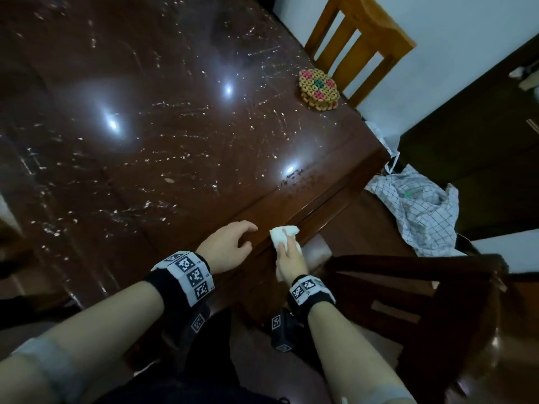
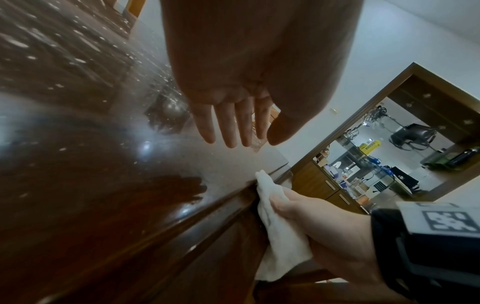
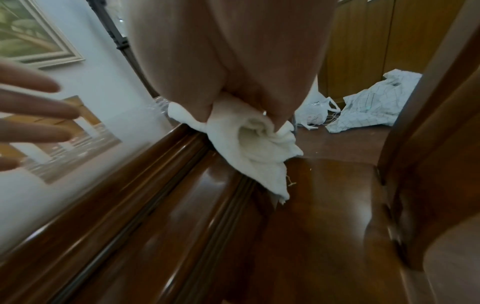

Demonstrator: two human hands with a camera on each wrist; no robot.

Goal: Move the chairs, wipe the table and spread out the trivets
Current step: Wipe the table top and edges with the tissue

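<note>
A checked bag (image 1: 420, 208) slumps on the floor at about three o'clock of the surface (image 1: 163, 147), with a smaller white plastic bag (image 3: 315, 115) just beside it; what either holds I cannot tell. On the dark, glossy surface, streaked with pale smears, sits one small stack of beaded trivets (image 1: 318, 89) near the edge at one o'clock; how many are in the stack I cannot tell. Two chairs show: a light wooden chair (image 1: 358, 39) behind the trivets at one o'clock, and a dark chair (image 1: 431, 290) at four o'clock, its seat close against the near edge. There is one white cloth (image 1: 284, 235). The right hand (image 1: 291, 262) has its fingers curled round the cloth, bunching it and pressing it against the near rim of the surface at five o'clock. The left hand (image 1: 226, 247) lies just beside it over the rim, palm down, fingers apart and relaxed, gripping nothing
</note>
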